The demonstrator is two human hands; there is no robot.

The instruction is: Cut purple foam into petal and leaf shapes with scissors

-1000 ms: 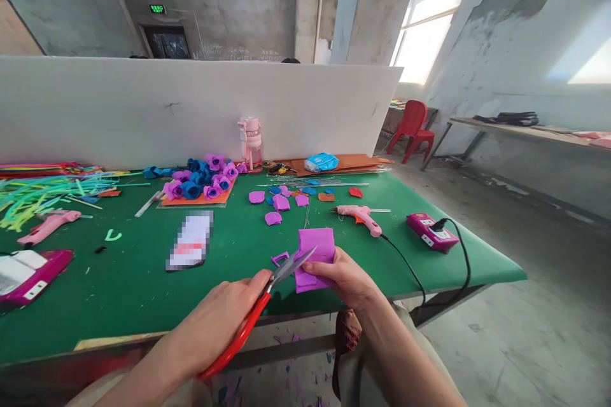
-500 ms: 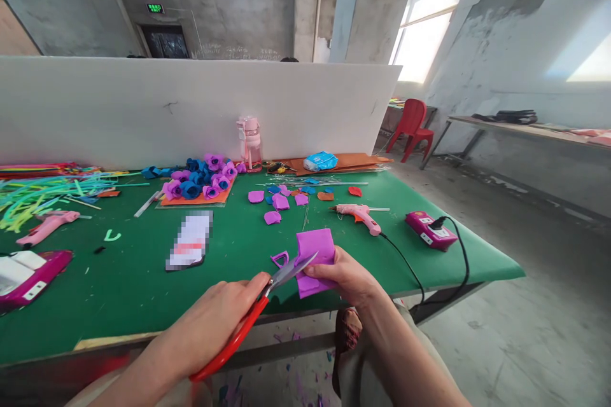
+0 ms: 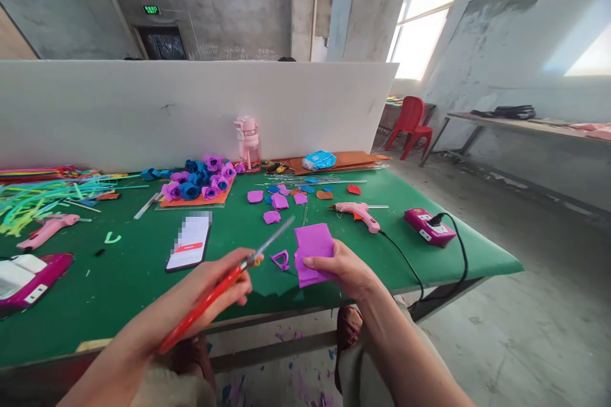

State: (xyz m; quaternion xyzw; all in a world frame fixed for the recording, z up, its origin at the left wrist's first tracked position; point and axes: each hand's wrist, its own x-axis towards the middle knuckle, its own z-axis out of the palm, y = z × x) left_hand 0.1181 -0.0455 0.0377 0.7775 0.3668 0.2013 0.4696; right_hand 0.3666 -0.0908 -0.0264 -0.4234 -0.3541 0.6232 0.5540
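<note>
My left hand (image 3: 224, 286) is closed on red-handled scissors (image 3: 205, 305), whose blades point up and away to the right. They are slightly blurred and apart from the paper. Between the thumb and fingers of my right hand (image 3: 341, 267) is a folded piece of purple crepe paper (image 3: 312, 245), held over the table's front edge. A looped purple paper scrap (image 3: 280, 259) lies between my hands. Beyond it are several cut purple petals (image 3: 279, 201), with blue, orange and red ones among them. The fingers behind the purple paper are hidden.
A pink glue gun (image 3: 360, 211) with a black cord lies right of the petals, near a magenta power strip (image 3: 429, 227). A phone (image 3: 189, 241), purple and blue paper flowers (image 3: 200, 179) and a pink bottle (image 3: 247, 143) stand or lie on the green table (image 3: 128, 292).
My left hand has drawn the scissors away from the purple paper, to the left, and turned them. My right hand still holds the paper in nearly the same spot.
</note>
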